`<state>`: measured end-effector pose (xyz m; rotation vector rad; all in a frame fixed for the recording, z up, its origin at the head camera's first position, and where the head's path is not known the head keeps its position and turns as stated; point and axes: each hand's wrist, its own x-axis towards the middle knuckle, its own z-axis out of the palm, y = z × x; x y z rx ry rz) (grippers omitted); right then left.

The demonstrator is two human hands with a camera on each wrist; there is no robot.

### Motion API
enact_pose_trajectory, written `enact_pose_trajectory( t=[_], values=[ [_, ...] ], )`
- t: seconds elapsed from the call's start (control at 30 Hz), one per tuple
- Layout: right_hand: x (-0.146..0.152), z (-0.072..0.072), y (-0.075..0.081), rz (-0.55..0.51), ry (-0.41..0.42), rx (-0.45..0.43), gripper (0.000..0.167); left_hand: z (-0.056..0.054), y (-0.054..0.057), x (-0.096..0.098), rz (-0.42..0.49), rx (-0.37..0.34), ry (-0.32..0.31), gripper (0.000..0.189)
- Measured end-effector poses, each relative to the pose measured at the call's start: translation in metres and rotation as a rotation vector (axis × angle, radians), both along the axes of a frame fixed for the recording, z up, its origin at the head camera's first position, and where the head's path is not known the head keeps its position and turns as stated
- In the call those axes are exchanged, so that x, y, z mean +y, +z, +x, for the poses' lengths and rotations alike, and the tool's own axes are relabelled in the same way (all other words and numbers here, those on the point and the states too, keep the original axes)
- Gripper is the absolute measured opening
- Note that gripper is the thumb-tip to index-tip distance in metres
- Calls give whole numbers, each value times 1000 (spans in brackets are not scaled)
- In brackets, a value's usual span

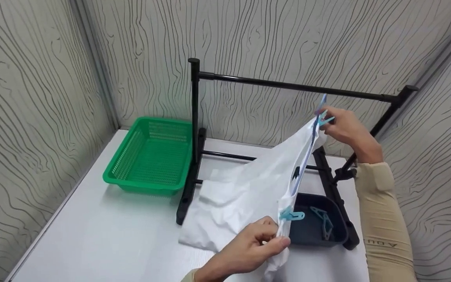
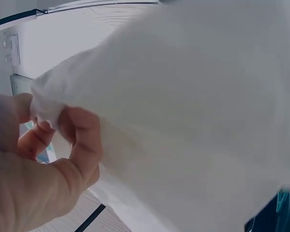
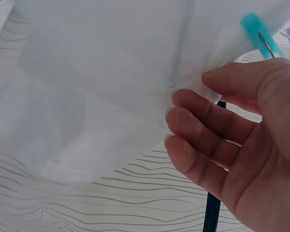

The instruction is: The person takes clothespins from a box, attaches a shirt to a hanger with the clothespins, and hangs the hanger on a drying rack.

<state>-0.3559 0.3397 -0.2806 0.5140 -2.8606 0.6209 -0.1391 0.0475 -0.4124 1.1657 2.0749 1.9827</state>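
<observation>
A white garment [image 1: 245, 188] with a small black label [image 1: 296, 172] is stretched between my two hands. A blue strip [image 1: 307, 156], perhaps part of a hanger, runs along its upper edge. Turquoise clothespins grip that edge: one clothespin [image 1: 290, 214] near the left hand, another clothespin [image 1: 324, 117] at the right hand. My left hand [image 1: 255, 244] pinches the garment's near corner; the left wrist view shows thumb and fingers gathering the cloth [image 2: 159, 111]. At the far corner, my right hand [image 1: 345, 125] pinches the garment beside the clothespin [image 3: 256, 31].
A black rack [image 1: 296, 85] stands behind the garment, its top bar running across. Left of it sits a green perforated basket [image 1: 110, 176]. A dark bin [image 1: 341, 213] holding turquoise clothespins [image 1: 323, 223] lies right of the garment. Patterned walls enclose the white table [image 1: 131, 235].
</observation>
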Motion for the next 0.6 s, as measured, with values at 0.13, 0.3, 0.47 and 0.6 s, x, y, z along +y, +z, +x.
enact_pose_trajectory(
  t=[0.13, 0.3, 0.47, 0.6],
  values=[
    [-9, -11, 5, -16, -10, -2, 47, -4, 9, 5, 4, -15, 55, 43],
    [-23, -24, 7, -23, -2, 20, 53, -14, 20, 7, -7, -23, 112, 44],
    [-33, -32, 4, -51, -17, 10, 47, -25, 26, 7, -15, -50, 143, 42],
    [-37, -36, -2, -82, -26, -26, 43, -30, 25, 6, -11, -89, 164, 36]
  ],
)
